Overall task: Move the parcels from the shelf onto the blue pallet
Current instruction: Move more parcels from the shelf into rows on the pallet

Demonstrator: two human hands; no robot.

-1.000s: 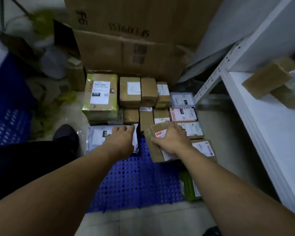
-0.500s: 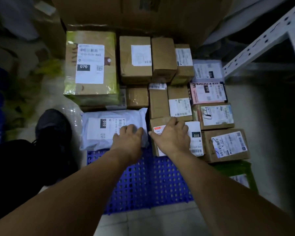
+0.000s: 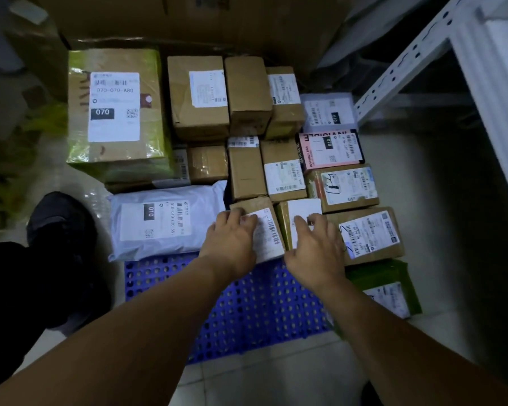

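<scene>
So the person is crouched over the blue pallet (image 3: 247, 312), and most of the parcels look like they're already on it, packed in tight rows label-up, probably so the codes can be read and nothing slides around. The left hand (image 3: 232, 241) lies flat-ish on a small brown box (image 3: 266, 227) with a barcode label, and the right hand (image 3: 314, 247) does the same on the small box next to it (image 3: 302, 206). Neither hand is gripping. The fingers just rest on the lids, which reads like nudging the two boxes snug against the row behind rather than lifting them. The pair sits in the front row between the grey poly mailer (image 3: 165, 221) on the left and a taped brown carton (image 3: 367, 235) on the right, so they're plugging a gap. The bulky stuff, like the green-taped 070 box (image 3: 115, 109), sits at the back, which makes sense for keeping the front reachable. The near part of the pallet is bare grid, so there's room for more. A green mailer (image 3: 384, 285) hangs off the right corner, and the white shelf (image 3: 481, 68) stands off to the right, with no parcels on the part that's in view.
</scene>
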